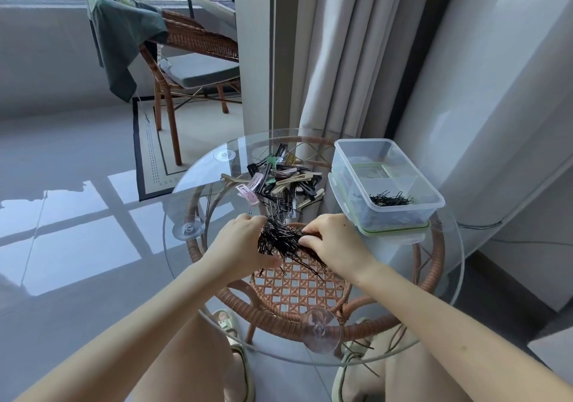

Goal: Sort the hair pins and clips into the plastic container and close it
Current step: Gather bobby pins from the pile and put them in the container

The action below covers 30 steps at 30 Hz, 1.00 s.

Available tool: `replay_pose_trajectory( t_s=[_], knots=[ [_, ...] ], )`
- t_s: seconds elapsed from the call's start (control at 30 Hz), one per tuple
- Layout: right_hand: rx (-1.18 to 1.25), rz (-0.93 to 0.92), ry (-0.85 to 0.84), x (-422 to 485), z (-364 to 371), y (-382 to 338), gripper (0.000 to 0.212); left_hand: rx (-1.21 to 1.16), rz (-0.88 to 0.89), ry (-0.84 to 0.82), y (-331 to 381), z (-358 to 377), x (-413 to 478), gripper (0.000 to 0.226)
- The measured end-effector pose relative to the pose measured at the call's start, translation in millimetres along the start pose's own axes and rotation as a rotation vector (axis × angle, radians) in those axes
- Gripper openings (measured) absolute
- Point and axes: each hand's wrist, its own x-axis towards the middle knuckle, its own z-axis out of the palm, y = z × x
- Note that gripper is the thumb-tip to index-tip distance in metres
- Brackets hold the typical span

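The thick bundle of thin black wire hair pins (pixel 280 240) sat at the lower centre of the frame, on the round glass tabletop (pixel 192 246), and you had it pinched from both sides: your left hand (pixel 245 245) was curled around its left end, your right hand (pixel 333 240) was closed over its right end. Loose pins splayed out below your grip, so a lift from there could have shed some onto the glass or through to the floor. The clear plastic container with divided compartments (pixel 387 181) stood at right centre on its green-edged lid (pixel 393 229), holding only a few pins; tangled pins might have spilled across its dividers. The heap of coloured flat hair clips (pixel 279 178) lay just above, close enough to snag.
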Motion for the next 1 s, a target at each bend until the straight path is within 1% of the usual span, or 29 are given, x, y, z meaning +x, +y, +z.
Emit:
replay_pose_trajectory(
  t_s=[0.1,0.17,0.27,0.33,0.4,0.5,0.63,0.7,0.8,0.9,1.0],
  knots=[
    [0.047,-0.012,0.024,-0.5,-13.4,1.7,0.022,-0.033,0.020,0.009,-0.9,-2.5,0.8,0.084],
    [0.085,-0.011,0.035,-1.2,-24.3,2.9,0.019,-0.050,0.033,0.028,-0.5,-4.0,2.4,0.077],
    [0.125,0.001,0.072,-0.5,-44.5,5.6,0.014,-0.010,0.071,0.059,2.0,-7.0,7.6,0.063],
    [0.158,0.014,0.087,1.4,-59.6,9.8,0.012,0.028,0.112,0.057,4.5,-9.5,12.4,0.060],
    [0.201,0.031,0.094,3.8,-74.8,16.9,0.010,0.056,0.168,0.019,7.0,-11.9,18.2,0.058],
    [0.267,0.074,0.123,8.3,-97.9,31.8,0.006,0.111,0.233,-0.090,10.9,-15.4,26.9,0.057],
    [0.270,0.103,0.167,15.9,-130.5,60.3,0.004,0.164,0.279,-0.178,18.6,-18.4,37.5,0.051],
    [0.241,0.118,0.138,19.1,-142.8,77.4,0.005,0.179,0.294,-0.199,20.7,-18.7,42.0,0.044],
    [0.114,0.136,0.034,28.4,-147.1,100.9,0.006,0.203,0.305,-0.218,21.7,-20.1,47.0,0.037],
    [-0.033,0.128,-0.080,41.0,-134.4,112.6,0.010,0.214,0.313,-0.242,23.7,-21.6,49.8,0.033],
    [-0.097,0.099,-0.169,50.1,-118.3,113.3,0.012,0.209,0.328,-0.264,22.6,-22.9,51.9,0.029]
  ],
)
